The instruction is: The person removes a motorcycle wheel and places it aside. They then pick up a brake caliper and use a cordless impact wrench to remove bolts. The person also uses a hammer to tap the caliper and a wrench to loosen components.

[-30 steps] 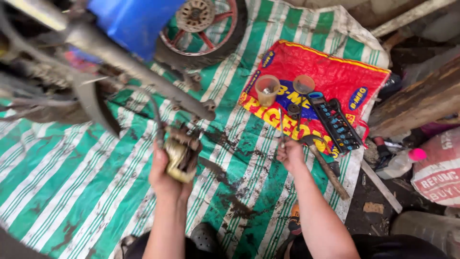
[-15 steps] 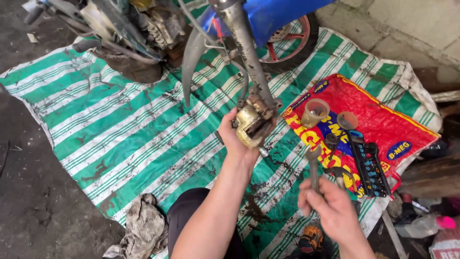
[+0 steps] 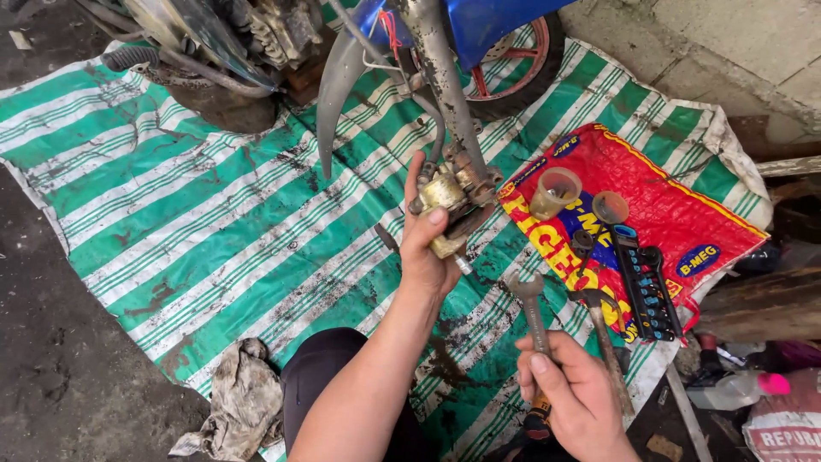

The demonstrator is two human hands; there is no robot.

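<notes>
My left hand (image 3: 428, 248) grips a grimy brake caliper (image 3: 451, 205); my right hand (image 3: 575, 395) is closed around a wrench (image 3: 532, 312). A red printed sack (image 3: 676, 214) lies flat on the green-striped tarp (image 3: 171, 205).

Red-yellow printed sack (image 3: 684, 214) flat on tarp; white sack (image 3: 787, 428) bottom right

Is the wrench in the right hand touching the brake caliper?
Apart. The head view shows striped tarp between the wrench and the brake caliper.
</notes>
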